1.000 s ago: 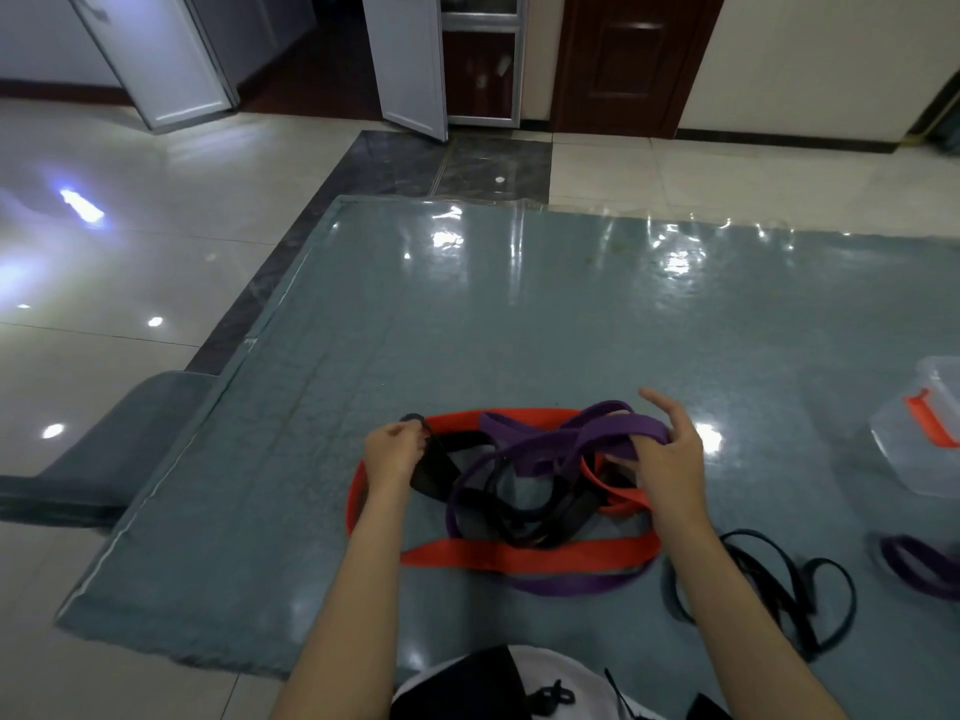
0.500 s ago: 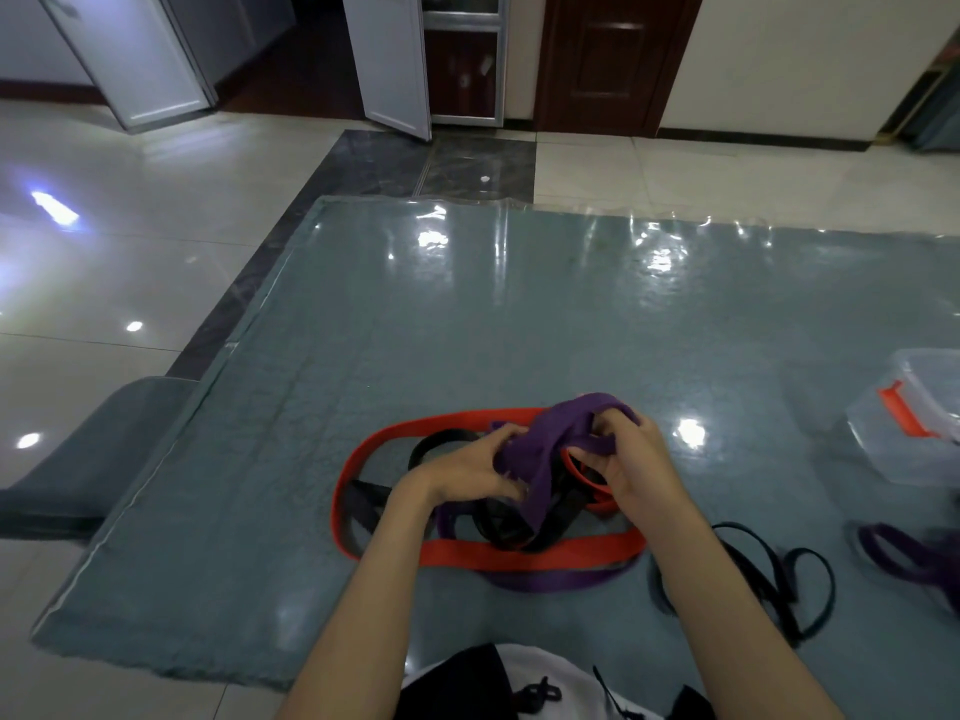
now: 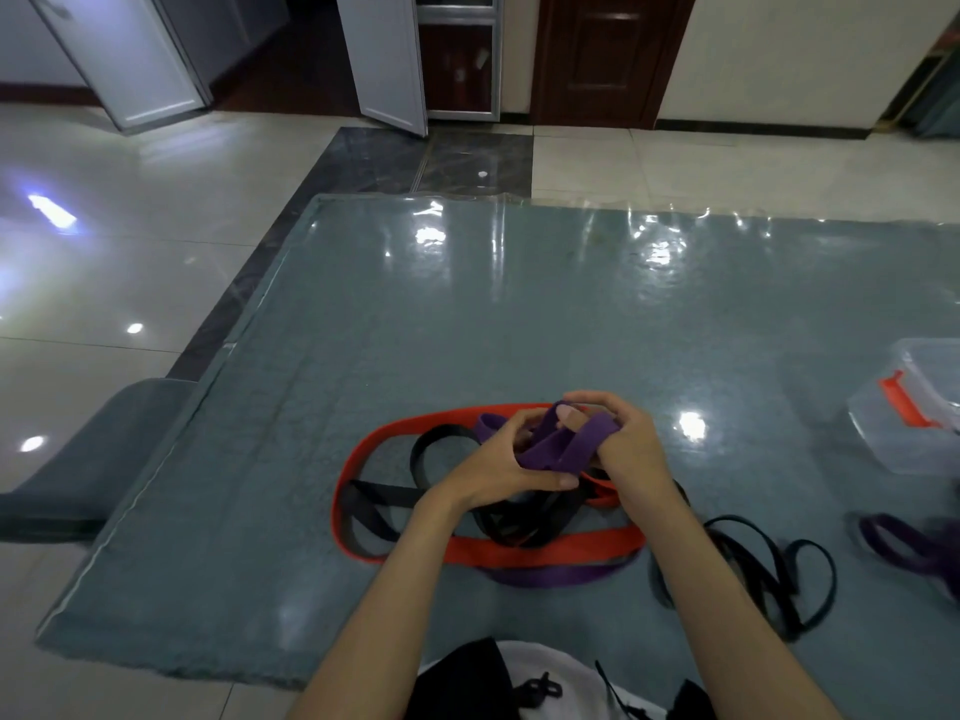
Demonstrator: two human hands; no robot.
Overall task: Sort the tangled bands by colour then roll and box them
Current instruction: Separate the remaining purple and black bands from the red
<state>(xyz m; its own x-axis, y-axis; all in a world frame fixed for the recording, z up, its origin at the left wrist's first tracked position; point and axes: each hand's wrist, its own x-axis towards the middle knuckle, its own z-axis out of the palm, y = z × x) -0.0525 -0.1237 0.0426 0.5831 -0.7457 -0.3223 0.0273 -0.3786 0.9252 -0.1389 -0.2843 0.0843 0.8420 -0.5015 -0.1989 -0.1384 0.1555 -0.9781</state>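
purple band [image 3: 563, 446]: bunched, lifted | red band [image 3: 545, 550]: flat loop on mat

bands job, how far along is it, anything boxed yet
Early. Seemingly sorted: a black strap bundle and a purple band lie apart on the grey mat. In hand: left hand and right hand grip a wide purple band above the pile. Left: the red band loop and black straps stay tangled; nothing rolled; what the clear plastic box holds is unclear.

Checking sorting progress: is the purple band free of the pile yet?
Not free. Both hands, left hand and right hand, grip the purple band, but it trails under the red band.
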